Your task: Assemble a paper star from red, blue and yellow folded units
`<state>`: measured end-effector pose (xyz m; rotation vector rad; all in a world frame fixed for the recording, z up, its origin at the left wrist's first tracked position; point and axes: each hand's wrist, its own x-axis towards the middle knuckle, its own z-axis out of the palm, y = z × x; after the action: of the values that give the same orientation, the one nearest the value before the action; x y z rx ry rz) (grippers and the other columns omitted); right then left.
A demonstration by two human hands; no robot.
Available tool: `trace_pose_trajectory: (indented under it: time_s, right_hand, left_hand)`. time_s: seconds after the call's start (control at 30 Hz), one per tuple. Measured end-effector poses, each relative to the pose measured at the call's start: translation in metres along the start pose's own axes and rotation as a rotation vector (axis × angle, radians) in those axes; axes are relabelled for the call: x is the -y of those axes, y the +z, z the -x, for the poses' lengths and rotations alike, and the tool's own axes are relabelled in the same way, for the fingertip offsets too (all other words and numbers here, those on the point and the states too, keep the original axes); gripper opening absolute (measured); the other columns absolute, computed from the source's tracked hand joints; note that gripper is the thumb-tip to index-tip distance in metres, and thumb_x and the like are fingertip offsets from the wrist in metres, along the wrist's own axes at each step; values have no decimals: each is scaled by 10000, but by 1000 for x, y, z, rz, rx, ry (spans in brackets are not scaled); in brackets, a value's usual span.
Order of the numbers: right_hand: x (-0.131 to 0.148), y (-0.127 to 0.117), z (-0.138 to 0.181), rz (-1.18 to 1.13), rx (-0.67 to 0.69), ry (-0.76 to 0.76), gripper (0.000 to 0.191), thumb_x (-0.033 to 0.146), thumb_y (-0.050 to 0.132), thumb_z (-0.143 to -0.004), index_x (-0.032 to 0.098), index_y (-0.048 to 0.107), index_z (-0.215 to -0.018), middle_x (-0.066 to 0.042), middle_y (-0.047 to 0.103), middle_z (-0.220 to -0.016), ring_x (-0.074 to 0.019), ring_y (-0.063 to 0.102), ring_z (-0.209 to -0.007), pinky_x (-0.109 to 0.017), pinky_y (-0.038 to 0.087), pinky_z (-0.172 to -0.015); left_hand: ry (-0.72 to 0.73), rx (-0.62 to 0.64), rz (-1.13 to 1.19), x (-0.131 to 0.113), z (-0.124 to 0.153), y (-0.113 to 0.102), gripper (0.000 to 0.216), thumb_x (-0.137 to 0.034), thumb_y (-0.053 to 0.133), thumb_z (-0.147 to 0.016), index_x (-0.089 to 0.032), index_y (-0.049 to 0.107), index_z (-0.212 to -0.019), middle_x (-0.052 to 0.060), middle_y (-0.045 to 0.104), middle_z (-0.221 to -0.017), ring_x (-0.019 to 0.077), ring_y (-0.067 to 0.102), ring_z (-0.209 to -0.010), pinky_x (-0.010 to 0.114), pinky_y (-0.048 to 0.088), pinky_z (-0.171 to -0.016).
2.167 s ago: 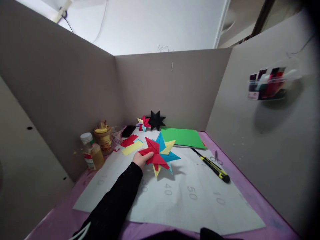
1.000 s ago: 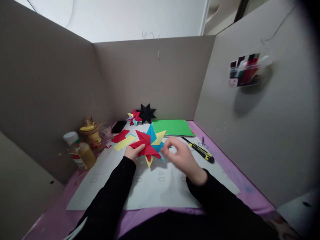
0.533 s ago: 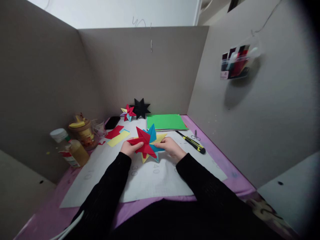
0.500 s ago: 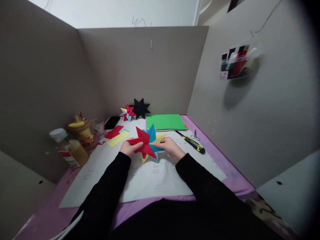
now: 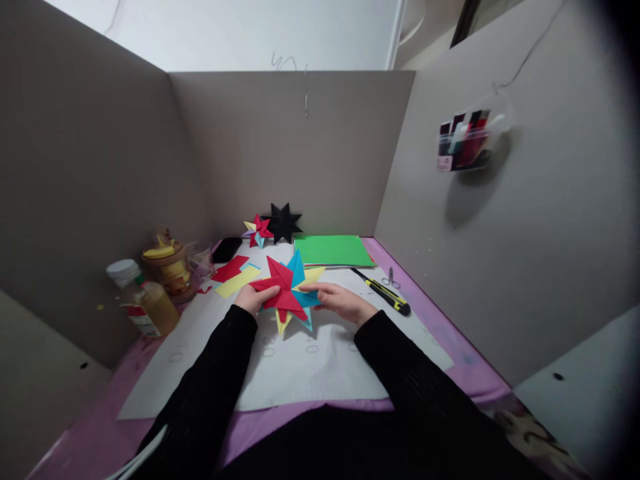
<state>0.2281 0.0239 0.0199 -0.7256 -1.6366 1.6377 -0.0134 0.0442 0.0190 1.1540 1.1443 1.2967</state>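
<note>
A folded paper star [image 5: 287, 291] in red, blue and yellow is held between both hands, just above the white sheet [image 5: 310, 373]. My left hand [image 5: 251, 299] pinches its red points on the left side. On the right, my right hand [image 5: 341, 301] grips the blue and yellow points. Both arms wear black sleeves.
A small multicoloured star [image 5: 257, 230] and a black star [image 5: 283, 222] stand at the back wall. Green paper [image 5: 331, 250] lies behind, a yellow-black knife [image 5: 384, 292] and small scissors [image 5: 391, 277] to the right. Glue bottle [image 5: 141, 301], jar [image 5: 165, 268] and paper strips [image 5: 235, 273] sit left. Cardboard walls enclose the table.
My right hand came in from the right and took hold of the star, which was held only by my left hand before. The star sits slightly lower and closer now.
</note>
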Motion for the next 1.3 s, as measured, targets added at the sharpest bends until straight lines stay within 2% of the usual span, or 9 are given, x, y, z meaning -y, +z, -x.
trace_pose_trajectory:
  time_s: [0.2,0.5,0.57,0.73,0.87,0.97,1.1,1.2,1.3]
  right_hand:
    - [-10,5,-5,197,141,-103,515,546,561,-799,218,594,-1194,-96,574,-1263,-232,517,-1168,-424,336,-1028]
    - [-16,4,-7,286,178,-95,636,592,539,-784,199,505,-1283,-117,486,-1357,-248,443,-1261,-439,266,-1098]
    - [-17,2,-7,245,185,-84,608,566,534,-806,203,493,-1292,-110,454,-1385,-241,406,-1292,-426,248,-1110]
    - [-16,0,-5,255,200,-80,588,543,537,-819,205,487,-1297,-104,438,-1396,-244,398,-1298,-427,239,-1114]
    - [-14,0,-4,289,183,-99,603,575,529,-804,213,500,-1286,-102,460,-1380,-247,419,-1282,-436,246,-1108]
    - [-11,-1,-3,307,162,-111,642,610,529,-779,208,508,-1279,-106,474,-1368,-257,427,-1275,-446,246,-1104]
    - [-10,-2,-4,296,110,-160,681,637,526,-760,204,502,-1285,-97,480,-1363,-271,414,-1282,-464,222,-1105]
    - [-10,0,-6,249,-16,-218,683,636,525,-761,206,496,-1291,-97,455,-1383,-281,369,-1313,-474,194,-1110]
    - [-13,3,-10,170,-134,-270,664,620,552,-754,226,503,-1285,-94,443,-1391,-282,351,-1323,-468,183,-1113]
  left_hand:
    - [7,101,-38,1,5,6,416,-346,845,-449,-102,729,-765,115,731,-769,254,668,-692,348,521,-681]
    - [-22,177,-85,4,2,3,416,-357,833,-485,-106,701,-790,87,725,-792,216,651,-722,319,497,-700]
    - [-6,153,-53,3,-1,-1,420,-383,828,-478,-114,687,-768,62,706,-719,187,632,-670,288,481,-645]
    - [-10,-77,-84,-1,-7,-13,385,-450,769,-526,-136,668,-723,-2,619,-565,113,539,-527,219,367,-510]
    - [-50,-52,-33,-4,-6,-14,434,-468,756,-514,-123,677,-767,27,639,-602,150,579,-579,248,380,-554]
    - [-35,-48,-16,-8,-3,-9,524,-540,693,-589,-124,666,-909,58,669,-682,182,616,-650,263,377,-581]
    - [-1,-107,-23,-11,2,-4,585,-579,546,-752,-223,510,-1215,102,648,-1116,227,605,-992,280,378,-672]
    - [-44,-111,-39,-6,4,0,627,-537,627,-722,-253,446,-1251,103,553,-1272,240,522,-1143,279,382,-699]
    - [-118,-53,45,2,5,8,716,-478,746,-622,-247,440,-1227,103,575,-1216,228,570,-1060,267,411,-669]
